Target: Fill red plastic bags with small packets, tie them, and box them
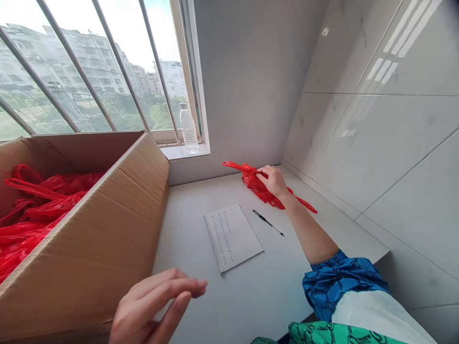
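Observation:
My right hand [273, 180] reaches across the white tabletop [186, 229] to the far side by the wall. Its fingers are closed on a crumpled red plastic bag [261, 190], whose handles spread out to the left and right. My left hand [154, 308] hovers above the near part of the table, beside the cardboard box, with loosely bent fingers and nothing in them. Between the two hands lies a notebook [236, 236] with rows of small handwriting on its page. A black and clear pen [268, 223] rests just right of it.
At the left a large open cardboard box [107, 239] holds several red plastic bags [53, 196]. A clear plastic bottle [188, 129] stands on the sill of the barred window. Grey wall [247, 86] and tiled wall [387, 143] border the table.

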Action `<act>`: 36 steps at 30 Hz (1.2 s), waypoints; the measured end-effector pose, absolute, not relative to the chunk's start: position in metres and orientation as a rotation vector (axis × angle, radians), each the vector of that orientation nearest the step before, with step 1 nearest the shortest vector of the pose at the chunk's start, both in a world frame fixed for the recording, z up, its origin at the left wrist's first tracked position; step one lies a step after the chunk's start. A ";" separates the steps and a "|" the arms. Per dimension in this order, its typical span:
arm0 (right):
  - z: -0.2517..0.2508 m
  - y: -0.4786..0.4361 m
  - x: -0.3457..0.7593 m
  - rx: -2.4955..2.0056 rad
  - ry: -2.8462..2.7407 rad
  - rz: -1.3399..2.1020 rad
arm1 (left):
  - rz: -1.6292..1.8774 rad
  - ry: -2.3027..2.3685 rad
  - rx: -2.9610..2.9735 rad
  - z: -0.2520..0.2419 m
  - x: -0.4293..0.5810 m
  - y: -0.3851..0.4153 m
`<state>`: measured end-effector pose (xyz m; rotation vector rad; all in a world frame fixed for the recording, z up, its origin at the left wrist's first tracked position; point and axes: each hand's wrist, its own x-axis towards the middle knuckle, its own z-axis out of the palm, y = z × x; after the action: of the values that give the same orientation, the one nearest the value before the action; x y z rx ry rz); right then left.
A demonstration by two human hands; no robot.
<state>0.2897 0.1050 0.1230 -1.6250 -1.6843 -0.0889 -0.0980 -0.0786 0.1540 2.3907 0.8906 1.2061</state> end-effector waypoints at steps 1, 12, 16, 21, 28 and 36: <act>0.124 0.098 0.281 -1.543 -1.718 -0.111 | 1.216 0.874 2.332 0.156 -0.089 -0.073; 0.045 0.021 0.181 -1.286 -2.092 0.154 | 0.832 1.304 2.472 0.088 -0.030 0.010; 0.050 0.020 0.187 -1.229 -2.059 0.194 | 0.768 1.305 2.512 0.072 -0.024 0.025; 0.064 0.023 0.230 -1.319 -1.901 0.221 | 1.019 1.395 2.198 0.074 -0.048 0.038; 0.068 0.010 0.222 -1.276 -1.858 0.440 | 1.004 1.291 2.263 0.082 -0.036 0.029; 0.070 0.007 0.230 -1.274 -1.873 0.331 | 1.051 1.335 2.281 0.075 -0.041 0.032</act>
<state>0.2301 0.0065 0.0703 -1.2738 -1.8725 0.3312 -0.0410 0.0319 0.0747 2.2810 1.3353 1.0514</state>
